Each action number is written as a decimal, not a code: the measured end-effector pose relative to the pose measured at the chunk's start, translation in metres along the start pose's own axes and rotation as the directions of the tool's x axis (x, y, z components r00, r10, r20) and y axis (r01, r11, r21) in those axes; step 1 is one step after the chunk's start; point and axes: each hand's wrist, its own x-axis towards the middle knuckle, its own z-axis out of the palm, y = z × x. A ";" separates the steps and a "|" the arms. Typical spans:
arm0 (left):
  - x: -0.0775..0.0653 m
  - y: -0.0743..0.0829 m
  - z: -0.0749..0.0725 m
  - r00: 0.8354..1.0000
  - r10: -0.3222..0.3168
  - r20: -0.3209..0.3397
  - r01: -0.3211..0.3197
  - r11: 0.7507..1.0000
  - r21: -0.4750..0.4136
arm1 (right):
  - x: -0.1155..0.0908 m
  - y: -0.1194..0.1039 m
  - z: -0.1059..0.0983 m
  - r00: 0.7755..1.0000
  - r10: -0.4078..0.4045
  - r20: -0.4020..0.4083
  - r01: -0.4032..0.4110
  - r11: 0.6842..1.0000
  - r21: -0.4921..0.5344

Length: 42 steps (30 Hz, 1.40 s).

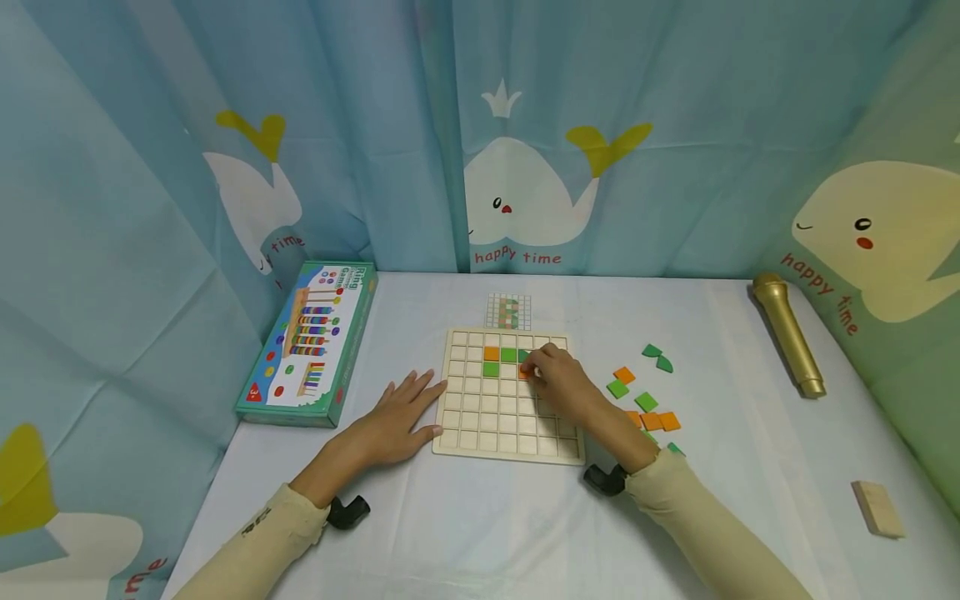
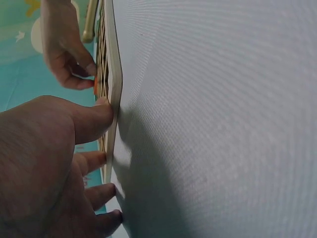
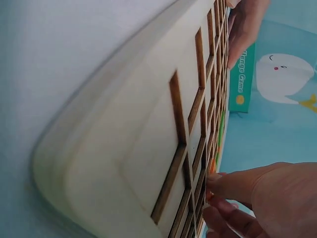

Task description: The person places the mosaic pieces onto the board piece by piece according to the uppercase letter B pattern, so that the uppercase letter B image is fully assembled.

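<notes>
A wooden grid board (image 1: 480, 425) lies flat on the white table. My left hand (image 1: 393, 425) rests at its left edge with fingers spread, thumb and fingertips touching the rim. Over the upper right cells, my right hand (image 1: 562, 383) pinches a small orange square tile (image 1: 524, 372), partly hidden by the fingers; the tile shows at the board's surface in the left wrist view. Set in cells nearby are an orange tile (image 1: 491, 353), green square tiles (image 1: 508, 355) and a darker green piece (image 1: 522, 356) partly covered by my right hand.
A small printed pattern card (image 1: 508, 311) lies behind the board. Loose orange and green tiles (image 1: 651, 421) are scattered to the right, some behind my right forearm. A game box (image 1: 307, 346) stands left, a gold microphone (image 1: 789, 333) and a wooden block (image 1: 877, 508) far right.
</notes>
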 end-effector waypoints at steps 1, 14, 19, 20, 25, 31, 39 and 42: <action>0.000 0.000 0.000 1.000 0.003 -0.003 -0.003 1.000 -0.002 | 0.000 0.001 0.001 1.000 -0.004 -0.007 0.004 1.000 -0.007; 0.001 -0.001 0.002 1.000 0.007 -0.005 -0.007 1.000 -0.012 | -0.021 0.027 -0.040 0.982 0.187 0.032 -0.189 0.981 0.038; 0.001 -0.002 0.002 1.000 0.007 -0.006 -0.007 1.000 -0.001 | -0.036 0.056 -0.071 0.914 0.381 0.136 -0.389 0.921 0.035; 0.001 -0.002 0.001 1.000 0.008 -0.007 -0.008 1.000 0.003 | -0.039 0.062 -0.076 0.892 0.420 0.164 -0.429 0.903 0.023; 0.000 -0.002 0.001 1.000 0.014 -0.012 -0.014 1.000 -0.001 | -0.051 0.086 -0.090 0.834 0.487 0.260 -0.499 0.866 -0.023; 0.001 -0.003 0.002 1.000 0.010 -0.013 -0.010 1.000 0.006 | -0.051 0.099 -0.084 0.854 0.479 0.202 -0.491 0.871 0.014; 0.001 -0.003 0.003 1.000 0.016 -0.018 -0.016 1.000 0.003 | -0.046 0.096 -0.075 0.851 0.493 0.178 -0.506 0.862 0.030; 0.001 -0.003 0.002 1.000 0.015 -0.017 -0.015 1.000 0.001 | -0.045 0.096 -0.069 0.866 0.478 0.148 -0.489 0.871 0.047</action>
